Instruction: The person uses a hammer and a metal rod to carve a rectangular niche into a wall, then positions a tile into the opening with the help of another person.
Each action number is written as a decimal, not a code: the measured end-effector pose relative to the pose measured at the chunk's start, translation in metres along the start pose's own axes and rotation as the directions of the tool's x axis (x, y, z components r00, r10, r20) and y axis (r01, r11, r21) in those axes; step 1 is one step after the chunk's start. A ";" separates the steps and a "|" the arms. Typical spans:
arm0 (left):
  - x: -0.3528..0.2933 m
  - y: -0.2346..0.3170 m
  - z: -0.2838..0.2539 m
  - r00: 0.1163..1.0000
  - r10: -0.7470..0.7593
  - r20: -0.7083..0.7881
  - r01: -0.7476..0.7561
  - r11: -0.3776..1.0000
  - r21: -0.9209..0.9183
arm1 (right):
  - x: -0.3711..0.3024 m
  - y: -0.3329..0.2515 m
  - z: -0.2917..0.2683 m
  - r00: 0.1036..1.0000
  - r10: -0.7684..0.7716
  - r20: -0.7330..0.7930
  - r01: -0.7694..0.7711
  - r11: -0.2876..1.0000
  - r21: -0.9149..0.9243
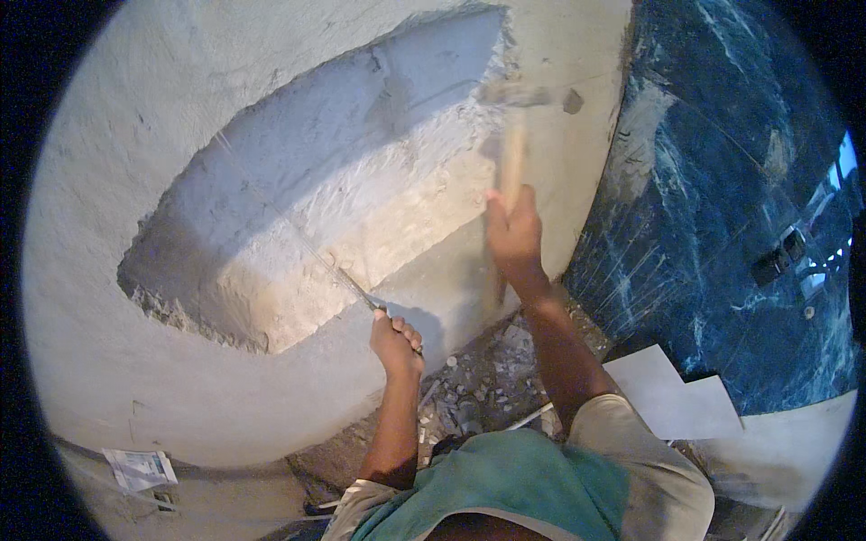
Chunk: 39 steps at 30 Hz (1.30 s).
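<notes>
My left hand (pixel 394 347) is closed around a long, thin metal chisel (pixel 355 289). The chisel slants up and left toward a broad recess (pixel 334 153) cut into the pale wall; its far end is too faint to place. In my right hand (pixel 516 236) is a hammer (pixel 512 162) with a wooden handle, gripped with the head up. Motion smears the hammer's head, which shows in front of the recess's right end. The recess has rough, chipped edges, with light falling across its lower side.
Broken rubble (pixel 487 383) lies on the floor below the wall. A dark blue, white-veined glossy panel (pixel 713 207) covers the right side, with a small black object (pixel 778 260) on it. White sheets (pixel 672 392) sit by its lower edge. A printed packet (pixel 140 470) is at lower left.
</notes>
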<state>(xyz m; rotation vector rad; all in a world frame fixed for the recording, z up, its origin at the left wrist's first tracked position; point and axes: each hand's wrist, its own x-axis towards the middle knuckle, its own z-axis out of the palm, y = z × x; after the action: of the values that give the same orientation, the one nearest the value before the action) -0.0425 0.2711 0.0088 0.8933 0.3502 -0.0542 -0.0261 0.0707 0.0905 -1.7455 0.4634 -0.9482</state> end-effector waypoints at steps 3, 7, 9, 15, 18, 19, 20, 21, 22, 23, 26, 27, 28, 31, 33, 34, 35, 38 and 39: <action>0.002 -0.002 0.006 1.000 0.011 0.016 -0.011 1.000 0.010 | 0.001 0.035 0.028 0.998 0.044 -0.037 -0.045 0.998 -0.042; 0.006 -0.005 -0.007 0.999 -0.034 0.016 0.034 0.999 0.009 | -0.023 0.061 0.031 0.855 0.289 0.430 -0.365 0.925 0.105; 0.005 0.001 -0.011 1.000 0.020 0.004 -0.020 1.000 0.022 | -0.020 0.013 0.004 0.793 0.320 0.519 -0.484 0.848 0.217; 0.001 -0.005 0.011 1.000 -0.023 0.003 0.023 1.000 0.014 | -0.038 0.099 0.050 0.941 -0.337 0.030 0.326 0.881 -0.344; 0.002 -0.004 0.005 1.000 -0.014 0.001 0.014 1.000 0.026 | -0.073 0.112 0.045 0.882 -0.254 0.396 0.276 0.961 0.002; 0.002 0.000 0.002 1.000 -0.005 -0.003 0.005 1.000 0.029 | -0.071 0.098 0.036 0.872 -0.152 0.465 0.089 0.984 0.155; 0.007 0.002 0.006 1.000 0.021 0.018 -0.021 1.000 0.016 | -0.063 0.077 0.023 0.852 -0.056 0.520 -0.107 0.955 0.277; 0.004 0.000 -0.004 1.000 0.017 0.006 -0.017 1.000 0.026 | -0.061 0.048 0.003 0.837 0.156 0.524 -0.319 0.917 0.237; 0.005 -0.001 -0.004 0.999 0.032 0.012 -0.032 0.999 0.017 | -0.049 0.031 -0.007 0.791 0.330 0.516 -0.490 0.846 0.211; 0.009 -0.002 0.007 0.999 0.036 0.020 -0.036 0.999 -0.005 | -0.030 0.028 -0.013 0.875 0.290 0.389 -0.406 0.876 0.259; 0.003 -0.004 0.008 1.000 0.008 -0.016 -0.008 1.000 -0.001 | -0.032 0.043 -0.014 0.944 0.264 0.197 -0.311 0.910 0.275; 0.001 -0.005 0.011 1.000 -0.015 -0.017 0.015 1.000 0.005 | -0.052 0.058 -0.005 0.925 0.282 0.256 -0.342 0.911 0.230; 0.001 -0.005 0.012 0.999 -0.032 -0.019 0.033 0.999 0.010 | -0.068 0.065 0.002 0.900 0.298 0.318 -0.367 0.911 0.187; 0.012 -0.008 0.001 0.999 0.028 0.018 -0.029 0.999 0.034 | -0.094 0.045 -0.001 0.637 0.410 0.652 -0.585 0.808 0.064; 0.013 -0.002 0.013 0.999 0.044 -0.015 -0.044 0.998 0.037 | -0.071 0.023 -0.015 0.721 0.393 0.570 -0.535 0.839 0.098; 0.008 -0.002 0.009 0.998 0.036 -0.051 -0.034 0.998 0.050 | -0.070 0.023 -0.024 0.744 0.406 0.530 -0.529 0.843 0.097; 0.012 -0.003 0.011 0.999 0.029 -0.045 -0.027 0.998 0.048 | -0.069 0.027 -0.027 0.802 0.383 0.458 -0.520 0.825 0.221; 0.016 -0.006 0.010 0.999 0.017 -0.045 -0.014 0.999 0.049 | -0.054 0.027 -0.026 0.929 0.303 0.211 -0.360 0.869 0.339; 0.014 -0.006 0.014 0.999 0.009 -0.039 -0.007 0.999 0.052 | -0.073 0.029 -0.019 0.944 0.273 0.186 -0.314 0.916 0.250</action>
<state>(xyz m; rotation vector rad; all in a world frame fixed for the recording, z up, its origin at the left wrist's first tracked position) -0.0267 0.2578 0.0084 0.9486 0.3834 -0.0383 -0.0818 0.0987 0.0399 -1.4303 0.4583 -0.6296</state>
